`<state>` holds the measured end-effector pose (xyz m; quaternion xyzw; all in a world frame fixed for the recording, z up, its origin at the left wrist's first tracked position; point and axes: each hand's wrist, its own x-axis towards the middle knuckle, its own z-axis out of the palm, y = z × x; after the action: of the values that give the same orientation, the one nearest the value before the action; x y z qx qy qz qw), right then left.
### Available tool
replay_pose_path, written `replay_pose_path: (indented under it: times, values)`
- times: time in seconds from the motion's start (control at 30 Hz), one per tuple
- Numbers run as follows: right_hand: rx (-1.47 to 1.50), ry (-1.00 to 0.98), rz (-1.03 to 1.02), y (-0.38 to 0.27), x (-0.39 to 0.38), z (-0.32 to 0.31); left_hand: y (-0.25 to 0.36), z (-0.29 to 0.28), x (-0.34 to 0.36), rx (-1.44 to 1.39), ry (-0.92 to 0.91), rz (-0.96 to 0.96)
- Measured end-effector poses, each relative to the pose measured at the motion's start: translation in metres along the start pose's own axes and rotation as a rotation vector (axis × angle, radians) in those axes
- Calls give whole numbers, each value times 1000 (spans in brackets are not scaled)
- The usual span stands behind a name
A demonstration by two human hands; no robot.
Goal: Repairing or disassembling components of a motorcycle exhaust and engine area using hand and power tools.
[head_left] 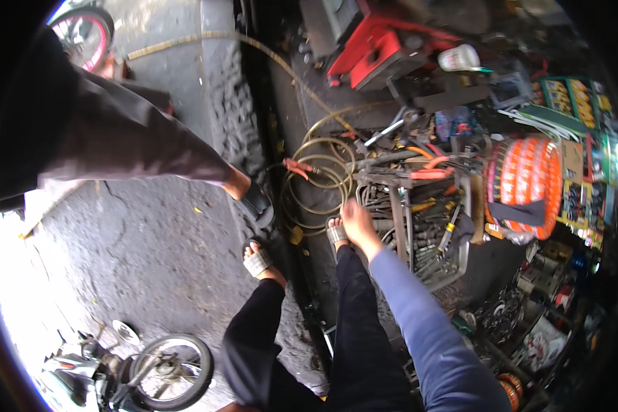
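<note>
- Right hand (356, 223): fingers look curled in, blurred; can't tell if it grips anything; it overlaps the area between hose and tool tray, contact unclear
- Left hand: can't make it out; only a sliver of skin at the lower edge, maybe part of that arm; opening and hold unknown
- Hose (347, 180): loose yellowish loops on the floor, just left of the right hand; likely light, flexible, springy, prone to snag; best hold is the red-orange end piece (299, 167), or one loop pinched firmly
- Tool tray (465, 255): just right of the right hand, crammed with metal tools; likely heavy as a whole, rigid; two-handed hold on opposite rims
- Loose tools: hard, not fragile, probably greasy so slippery; take the pliers (429, 174) by the orange-red handles, the screwdriver (450, 230) by its yellow-and-black handle
- Around: person's sandalled feet close by; orange-wrapped stack (522, 185) beyond the tray; red equipment (378, 51) and white cup (459, 58) above
- Outer left: another person's leg (141, 141), grey trousers, dark sandal; motorbike wheel (172, 371) lower left; pink-rimmed wheel (82, 34) upper left
</note>
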<state>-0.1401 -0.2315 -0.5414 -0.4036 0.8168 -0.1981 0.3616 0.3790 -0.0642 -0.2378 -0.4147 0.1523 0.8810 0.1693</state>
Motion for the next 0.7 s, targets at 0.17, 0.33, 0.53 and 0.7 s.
replay_pose_path:
  times: [0.17,0.33,0.53,0.7]
  values:
    - [-786,100,-38,126,263,42,-72,-55,200,97,92,100]
    - [-1238,21,143,186,402,28,-82,-98,351,312,286,220]
    - [-1962,-188,15,239,449,-22,105,-113,522,408,700,340]
    - [-2212,-8,-371,182,398,8,178,-168,478,379,1226,152]
